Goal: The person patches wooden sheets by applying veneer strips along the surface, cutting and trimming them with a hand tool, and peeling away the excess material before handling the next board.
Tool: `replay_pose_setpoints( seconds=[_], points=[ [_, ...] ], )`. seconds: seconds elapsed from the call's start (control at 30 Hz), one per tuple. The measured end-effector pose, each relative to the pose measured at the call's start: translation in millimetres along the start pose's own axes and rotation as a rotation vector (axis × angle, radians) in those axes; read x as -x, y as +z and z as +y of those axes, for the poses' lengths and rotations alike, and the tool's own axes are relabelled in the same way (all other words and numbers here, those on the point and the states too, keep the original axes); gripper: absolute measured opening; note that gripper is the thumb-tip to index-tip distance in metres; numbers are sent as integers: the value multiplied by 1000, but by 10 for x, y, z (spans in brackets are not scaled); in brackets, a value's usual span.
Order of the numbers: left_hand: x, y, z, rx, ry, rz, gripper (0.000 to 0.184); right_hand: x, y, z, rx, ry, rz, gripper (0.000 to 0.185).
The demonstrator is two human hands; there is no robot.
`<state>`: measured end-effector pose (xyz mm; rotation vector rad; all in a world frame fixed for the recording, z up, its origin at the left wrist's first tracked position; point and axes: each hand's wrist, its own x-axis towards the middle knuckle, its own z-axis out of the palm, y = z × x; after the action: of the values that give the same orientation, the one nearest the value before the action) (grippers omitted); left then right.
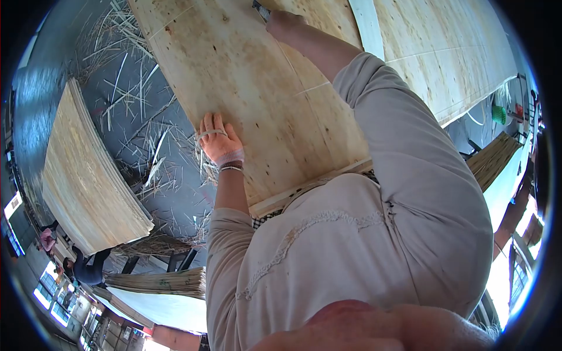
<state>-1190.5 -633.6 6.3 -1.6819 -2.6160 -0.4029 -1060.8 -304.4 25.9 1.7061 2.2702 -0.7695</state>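
Plainly, our wood sheet lies flat right in front of us, stretching from our waist to the top of the view, with a thin line running along its face. Our left hand, gloved, rests palm down near the sheet's left edge, fingers extended and close together, gripping nothing. Our right hand reaches far ahead, closed around a dark tool; the top of the view cuts it off, so we cannot tell whether its tip touches the wood. To work well at this reach, we would press evenly through the left palm, hold those fingers clear of the tool, and guide it steadily, without leaning so far that we lose balance. Beyond the sheet, a pale strip lies to the right; on the left, wood scraps litter the floor beside a stack of sheets.
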Motion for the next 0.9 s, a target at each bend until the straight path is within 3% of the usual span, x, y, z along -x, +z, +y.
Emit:
replay_pose_setpoints(
  seconds=[0.43, 0.8, 0.9],
  points=[
    [59, 100, -38, -55, 37, 108, 35, 1034, 428, 410, 22, 5, -22, 31],
    [95, 100, -54, -78, 41, 76, 36, 1692, 779, 751, 47, 32, -18, 26],
    [82, 98, -57, -67, 44, 96, 36, 1574, 675, 794, -316, 78, -265, 25]
  ],
)
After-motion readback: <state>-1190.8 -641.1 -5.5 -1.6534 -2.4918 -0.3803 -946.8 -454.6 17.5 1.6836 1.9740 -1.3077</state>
